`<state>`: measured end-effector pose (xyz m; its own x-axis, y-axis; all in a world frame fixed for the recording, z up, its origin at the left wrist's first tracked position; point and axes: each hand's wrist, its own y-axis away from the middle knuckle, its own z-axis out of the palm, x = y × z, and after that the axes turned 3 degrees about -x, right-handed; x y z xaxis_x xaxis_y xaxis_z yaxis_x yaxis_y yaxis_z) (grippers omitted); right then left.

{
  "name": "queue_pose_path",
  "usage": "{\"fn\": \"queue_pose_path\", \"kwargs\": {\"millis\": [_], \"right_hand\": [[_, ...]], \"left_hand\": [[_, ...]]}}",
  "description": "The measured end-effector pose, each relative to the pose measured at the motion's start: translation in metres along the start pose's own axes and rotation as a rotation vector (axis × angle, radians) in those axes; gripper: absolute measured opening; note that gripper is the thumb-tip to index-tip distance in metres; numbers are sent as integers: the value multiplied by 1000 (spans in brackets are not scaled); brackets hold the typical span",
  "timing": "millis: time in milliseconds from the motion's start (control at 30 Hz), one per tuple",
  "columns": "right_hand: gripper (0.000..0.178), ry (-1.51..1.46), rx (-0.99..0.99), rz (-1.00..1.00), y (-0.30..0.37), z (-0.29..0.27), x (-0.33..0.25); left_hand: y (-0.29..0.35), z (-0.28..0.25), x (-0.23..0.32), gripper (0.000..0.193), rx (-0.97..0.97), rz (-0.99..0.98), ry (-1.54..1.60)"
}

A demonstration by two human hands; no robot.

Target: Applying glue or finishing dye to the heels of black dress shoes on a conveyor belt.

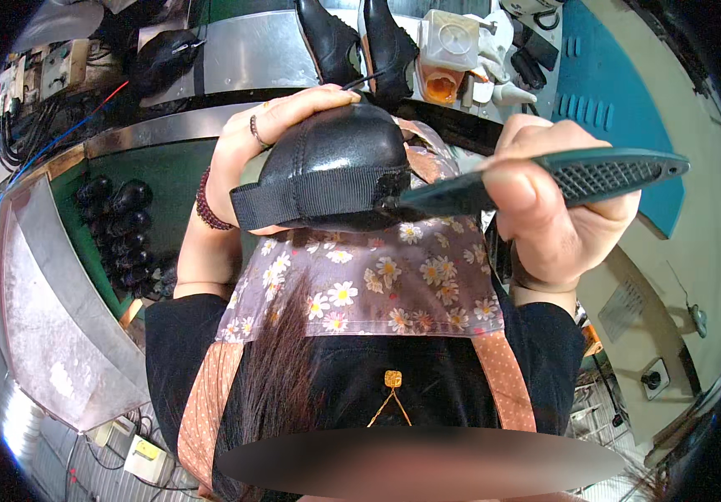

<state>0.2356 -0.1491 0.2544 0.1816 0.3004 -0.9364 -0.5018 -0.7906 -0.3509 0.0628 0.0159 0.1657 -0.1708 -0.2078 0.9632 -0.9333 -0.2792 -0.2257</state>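
My left hand [243, 155] is wrapped round a black leather shoe [335, 146], its fingers over the far side. A black ribbed band [327, 197] runs across the shoe's near part. My right hand [553, 209] grips a dark green tool [603, 171] by its cross-hatched handle, thumb pressed on the near side. The tool's narrow end meets the right edge of the band; its tip is too dark to make out. Close to the far side of the held shoe, two more black shoes [327, 42] stand on a metal bench [247, 54].
Right of the standing shoes are a translucent box [448, 42], an amber pot [441, 87] and white cloths [496, 63]. Several black shoes [130, 222] lie in a green-lined compartment at left. A metal panel [59, 335] slants beside it. A blue panel [607, 109] stands at right.
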Motion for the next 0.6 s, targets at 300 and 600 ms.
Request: {"fn": "queue_pose_path", "kwargs": {"millis": [300, 600], "right_hand": [[24, 43, -18, 89, 0, 0, -5], [16, 21, 47, 57, -7, 2, 7]], "left_hand": [[-1, 1, -5, 75, 12, 61, -106], [-4, 2, 16, 60, -9, -25, -239]]}}
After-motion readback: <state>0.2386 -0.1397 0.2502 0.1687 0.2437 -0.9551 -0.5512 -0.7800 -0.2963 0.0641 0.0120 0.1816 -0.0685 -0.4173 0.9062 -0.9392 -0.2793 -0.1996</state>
